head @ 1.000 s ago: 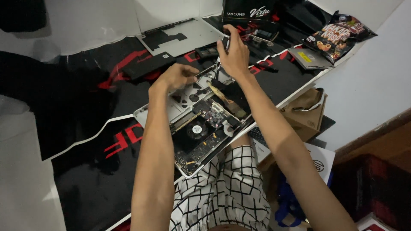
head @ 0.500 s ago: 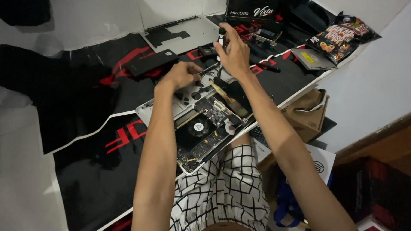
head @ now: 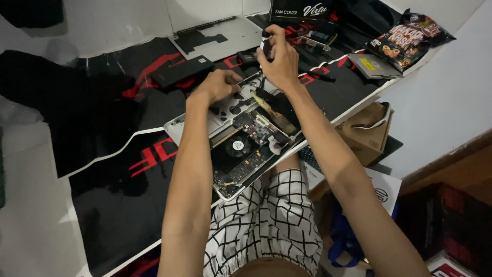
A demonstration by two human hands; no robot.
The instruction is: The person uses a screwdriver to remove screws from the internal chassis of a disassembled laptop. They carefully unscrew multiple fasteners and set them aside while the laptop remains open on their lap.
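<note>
Laptop (head: 241,149) opened; battery (head: 182,72), snack bag (head: 407,36) nearby

worktop (head: 41,241): white, running from 7 to 1 o'clock | mat (head: 113,215): black with red markings, covering most of the worktop | wall (head: 451,97): plain white, at 3 o'clock | wooden trim (head: 461,164): brown, below the wall | cardboard box (head: 366,136): brown, under the worktop's edge | light: soft, even

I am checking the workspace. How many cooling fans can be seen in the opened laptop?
1. The cooling fan sits in the opened laptop, on its near half below the left hand. Another may be hidden under the hands.
</note>
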